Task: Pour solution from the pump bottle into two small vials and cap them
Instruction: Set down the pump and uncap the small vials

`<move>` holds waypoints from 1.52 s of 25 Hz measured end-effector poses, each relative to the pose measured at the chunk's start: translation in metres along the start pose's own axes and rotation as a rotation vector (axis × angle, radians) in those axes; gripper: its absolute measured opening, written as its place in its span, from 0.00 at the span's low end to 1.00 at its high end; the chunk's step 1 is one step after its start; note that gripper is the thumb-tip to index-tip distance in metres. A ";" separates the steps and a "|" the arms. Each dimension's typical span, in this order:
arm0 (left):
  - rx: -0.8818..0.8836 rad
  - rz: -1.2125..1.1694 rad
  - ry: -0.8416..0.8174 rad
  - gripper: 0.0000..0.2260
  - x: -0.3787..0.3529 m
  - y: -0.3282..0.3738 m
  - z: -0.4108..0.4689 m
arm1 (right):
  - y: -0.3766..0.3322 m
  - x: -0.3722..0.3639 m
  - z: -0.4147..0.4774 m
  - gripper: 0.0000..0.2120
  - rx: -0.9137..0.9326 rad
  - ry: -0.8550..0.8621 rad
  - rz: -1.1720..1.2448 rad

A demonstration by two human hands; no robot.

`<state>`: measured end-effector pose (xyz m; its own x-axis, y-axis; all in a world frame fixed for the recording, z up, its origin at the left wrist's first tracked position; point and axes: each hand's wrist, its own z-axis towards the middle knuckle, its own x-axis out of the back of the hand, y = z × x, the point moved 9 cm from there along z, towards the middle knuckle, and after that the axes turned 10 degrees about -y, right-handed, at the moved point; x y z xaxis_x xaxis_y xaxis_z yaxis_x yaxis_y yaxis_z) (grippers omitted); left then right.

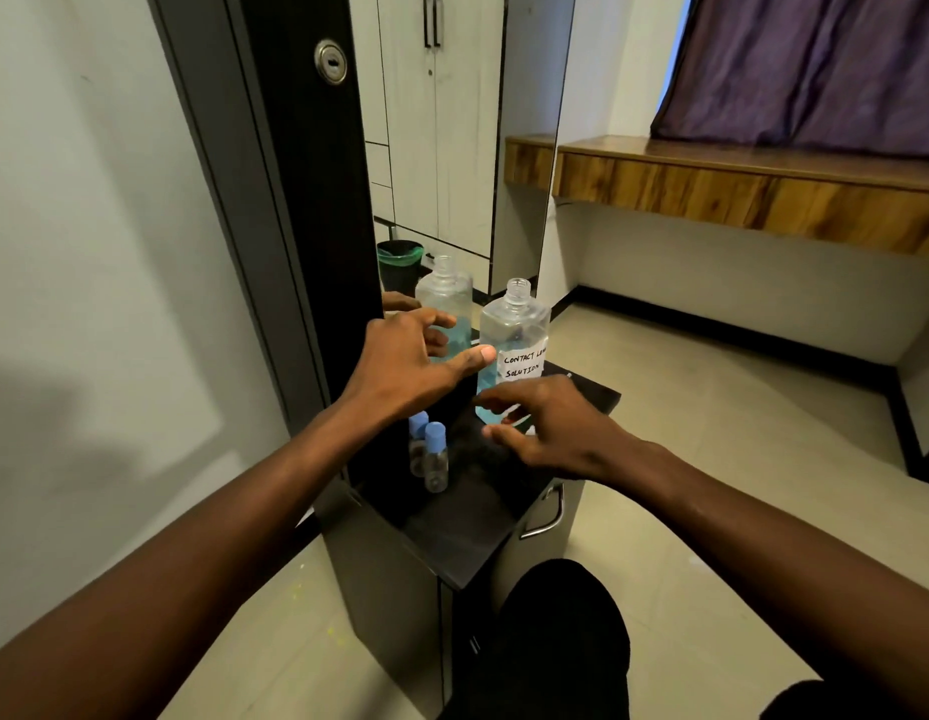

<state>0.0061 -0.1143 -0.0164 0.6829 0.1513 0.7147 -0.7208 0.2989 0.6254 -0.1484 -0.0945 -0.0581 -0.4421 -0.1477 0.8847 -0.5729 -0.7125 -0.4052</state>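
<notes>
Pump bottle (512, 350) stands upright and uncapped on the far end of the black cabinet top (452, 543).

Both hands hover spread and empty: left hand (418, 363) just left of its shoulder, right hand (550, 426) nearer its base. Two blue-capped vials (428, 452) stand near-left, below the left wrist.

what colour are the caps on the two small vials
Blue. Both caps show in the head view, on the vials standing on the black cabinet top.
</notes>
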 end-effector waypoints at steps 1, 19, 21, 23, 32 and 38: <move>-0.016 -0.014 0.002 0.35 0.003 -0.002 -0.006 | -0.008 -0.002 0.004 0.17 0.009 0.007 0.018; -0.146 -0.048 -0.113 0.39 0.008 -0.031 -0.066 | -0.024 -0.038 0.036 0.16 -0.022 0.009 0.062; -0.155 -0.044 -0.107 0.40 0.008 -0.028 -0.065 | -0.020 -0.032 0.034 0.13 -0.042 0.004 0.062; -0.157 -0.025 -0.111 0.41 0.007 -0.024 -0.063 | -0.017 -0.017 0.031 0.11 -0.055 0.031 0.077; -0.147 -0.122 0.016 0.30 0.006 0.033 -0.039 | -0.017 0.102 0.011 0.13 -0.098 0.214 0.143; -0.243 -0.197 0.152 0.21 0.000 0.135 -0.003 | -0.027 0.200 -0.024 0.15 -0.090 0.296 0.257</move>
<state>-0.0907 -0.0708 0.0672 0.8290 0.2012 0.5218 -0.5366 0.5490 0.6408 -0.2377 -0.0879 0.1243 -0.7508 -0.1000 0.6530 -0.4705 -0.6129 -0.6348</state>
